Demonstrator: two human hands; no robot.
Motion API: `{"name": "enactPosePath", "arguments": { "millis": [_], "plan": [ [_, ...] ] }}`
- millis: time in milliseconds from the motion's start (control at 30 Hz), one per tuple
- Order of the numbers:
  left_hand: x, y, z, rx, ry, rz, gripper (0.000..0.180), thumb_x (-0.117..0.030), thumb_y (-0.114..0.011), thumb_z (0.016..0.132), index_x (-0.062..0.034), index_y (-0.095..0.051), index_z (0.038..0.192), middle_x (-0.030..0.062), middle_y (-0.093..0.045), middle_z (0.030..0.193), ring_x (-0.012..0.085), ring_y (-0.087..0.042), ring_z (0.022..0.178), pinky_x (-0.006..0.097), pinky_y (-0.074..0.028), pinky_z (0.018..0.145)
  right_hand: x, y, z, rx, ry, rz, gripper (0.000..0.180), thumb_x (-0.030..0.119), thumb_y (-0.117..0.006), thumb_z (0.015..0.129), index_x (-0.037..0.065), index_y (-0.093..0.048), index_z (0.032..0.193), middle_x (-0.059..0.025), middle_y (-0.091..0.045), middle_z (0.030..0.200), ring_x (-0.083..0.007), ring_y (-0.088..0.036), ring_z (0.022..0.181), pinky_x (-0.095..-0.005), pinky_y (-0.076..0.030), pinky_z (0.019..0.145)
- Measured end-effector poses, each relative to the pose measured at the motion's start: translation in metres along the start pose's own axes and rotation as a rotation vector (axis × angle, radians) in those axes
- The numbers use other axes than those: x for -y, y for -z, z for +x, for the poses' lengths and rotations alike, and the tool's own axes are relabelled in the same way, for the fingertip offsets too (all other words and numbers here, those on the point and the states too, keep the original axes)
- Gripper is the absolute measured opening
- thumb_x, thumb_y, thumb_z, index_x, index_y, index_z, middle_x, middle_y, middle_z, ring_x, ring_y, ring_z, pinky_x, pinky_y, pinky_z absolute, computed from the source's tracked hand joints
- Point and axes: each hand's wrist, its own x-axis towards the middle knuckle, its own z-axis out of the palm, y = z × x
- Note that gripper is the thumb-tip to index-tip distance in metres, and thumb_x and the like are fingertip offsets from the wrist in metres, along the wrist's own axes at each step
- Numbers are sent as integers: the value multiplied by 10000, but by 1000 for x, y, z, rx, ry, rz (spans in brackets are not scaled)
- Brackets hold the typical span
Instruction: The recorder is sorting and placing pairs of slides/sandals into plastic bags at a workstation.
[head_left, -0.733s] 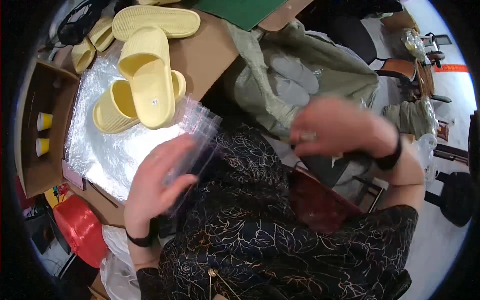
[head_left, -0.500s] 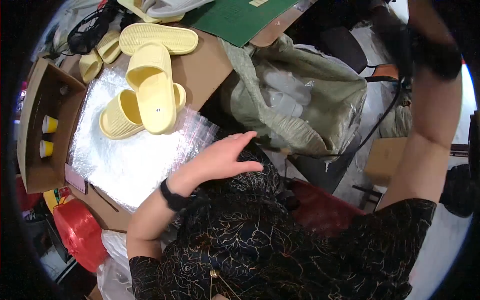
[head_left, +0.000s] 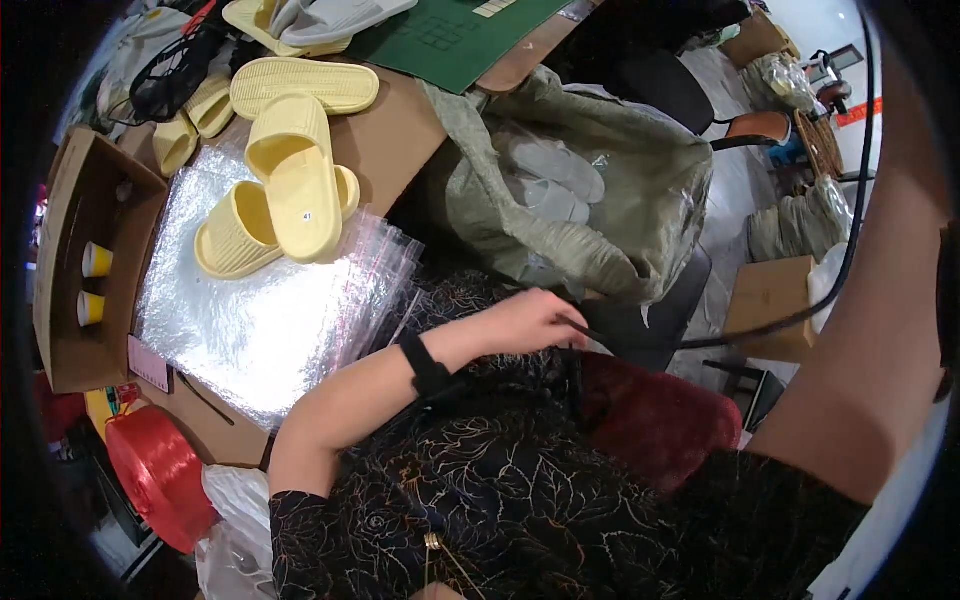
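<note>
My left hand, with a black band on its wrist, reaches across my lap to the right. Its fingers are pinched on a thin black cable that runs right and up past my raised right forearm. My right hand is out of the picture above that forearm. Left of my left arm lies a stack of clear plastic bags on a shiny silver sheet. A pair of yellow slippers rests on the sheet.
An olive sack holding pale bagged slippers stands open beyond my hand. More yellow slippers, a green mat, a cardboard box with yellow cups and a red spool surround the table. A red seat cushion is under me.
My left hand left the plastic bags and swung right over my lap to the black cable. My right arm rose, and its hand went out of view.
</note>
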Motion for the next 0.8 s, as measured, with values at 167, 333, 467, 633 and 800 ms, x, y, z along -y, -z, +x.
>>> {"name": "enactPosePath", "arguments": {
  "millis": [167,333,467,633,800],
  "plan": [
    [-30,31,-41,-384,-49,-318,176,-125,-612,995,12,-708,1051,76,-700,1004,128,-690,893,265,-568,792,217,-109,107,60,78,34,261,290,-676,890,46,-706,978,-110,-703,871,-259,-669,740,-357,-526,679],
    [-39,26,-53,-379,-102,-287,168,-121,-619,998,25,-698,1027,60,-627,1001,140,-694,863,262,-588,796,210,-246,42,714,-274,419,618,410,-826,790,60,-642,1265,-125,-723,1067,-259,-685,987,-376,-545,863],
    [-38,23,-49,-368,-63,-338,157,-107,-616,997,25,-698,1021,58,-628,992,137,-690,853,258,-584,789,219,-335,8,724,-341,960,466,344,-788,862,61,-641,1200,-54,-707,1031,-180,-673,978,-343,-550,835],
    [-23,25,-44,-198,10,-118,224,-146,-710,930,12,-679,1086,58,-661,1010,133,-682,836,255,-556,762,208,-370,-20,661,-617,1218,268,271,-741,922,55,-674,1065,-34,-688,912,-122,-673,809,-284,-560,701],
    [14,-4,-36,62,56,567,295,-277,-745,859,-16,-727,998,178,-718,904,342,-702,882,437,-558,799,193,-381,-34,430,-866,1103,235,261,-742,919,36,-713,976,-47,-707,853,-123,-673,759,-285,-550,677]
  ]
}}
